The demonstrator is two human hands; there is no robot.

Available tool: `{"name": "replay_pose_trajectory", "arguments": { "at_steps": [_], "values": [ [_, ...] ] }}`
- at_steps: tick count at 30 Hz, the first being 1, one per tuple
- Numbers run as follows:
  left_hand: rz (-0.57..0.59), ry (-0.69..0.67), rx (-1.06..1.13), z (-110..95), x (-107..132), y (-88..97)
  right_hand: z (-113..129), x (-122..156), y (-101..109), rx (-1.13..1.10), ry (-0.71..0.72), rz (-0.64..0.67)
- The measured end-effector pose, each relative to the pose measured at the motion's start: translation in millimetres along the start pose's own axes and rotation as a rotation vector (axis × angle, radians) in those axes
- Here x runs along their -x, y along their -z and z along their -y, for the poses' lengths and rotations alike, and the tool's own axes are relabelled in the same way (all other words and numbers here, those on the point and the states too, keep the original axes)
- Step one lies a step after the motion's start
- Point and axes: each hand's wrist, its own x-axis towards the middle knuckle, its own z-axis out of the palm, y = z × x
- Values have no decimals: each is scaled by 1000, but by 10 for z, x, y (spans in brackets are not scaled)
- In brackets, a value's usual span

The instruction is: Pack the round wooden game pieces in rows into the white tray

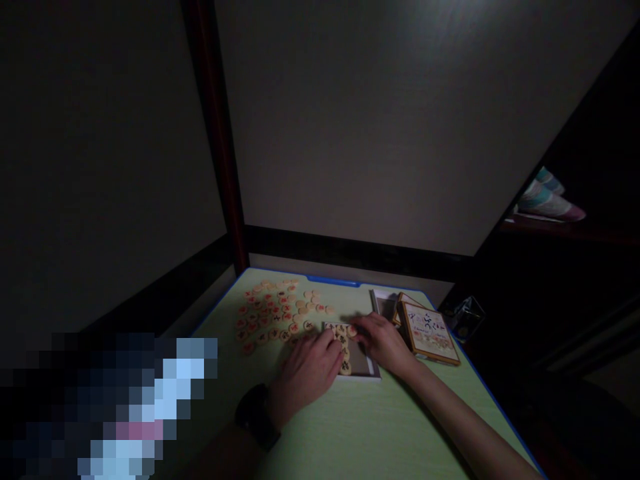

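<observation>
Round wooden Chinese chess pieces with black characters (345,367) lie in rows along the left and far sides of a shallow open box (359,361). My left hand (311,371), with a dark watch on its wrist, reaches over the box's left edge. Its fingers are bent and close together at the pieces, and what lies under them is hidden. From the right, my right hand (383,340) has its thumb and fingers closed at a red-marked Chinese chess piece (353,330) by the box's far side. Many loose Chinese chess pieces (270,304) are spread left of the box.
Right of my right hand a box with a printed lid (431,333) leans partly on another open tray (383,300). The pale green table (345,427) has a blue rim and stands against a wall panel (360,133). A dark container (466,319) is past its right edge.
</observation>
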Motion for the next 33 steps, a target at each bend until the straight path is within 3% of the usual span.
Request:
{"name": "replay_pose_trajectory", "arguments": {
  "at_steps": [10,14,21,23,27,33],
  "values": [
    [-51,15,-12,31,-15,-15,-12,2,15,-25,30,-5],
    [-54,228,-96,247,-94,69,-40,11,21,-118,34,-30],
    [-82,682,-207,968,-28,337,-11,9,69,-261,-13,-96],
    [-117,753,-208,1105,22,348,16,0,76,-285,-11,-134],
    [-101,672,-155,1217,49,254,73,-14,81,-303,-29,-210],
    [-18,479,-160,1202,12,118,55,-12,109,-270,-160,-352]
  ]
}}
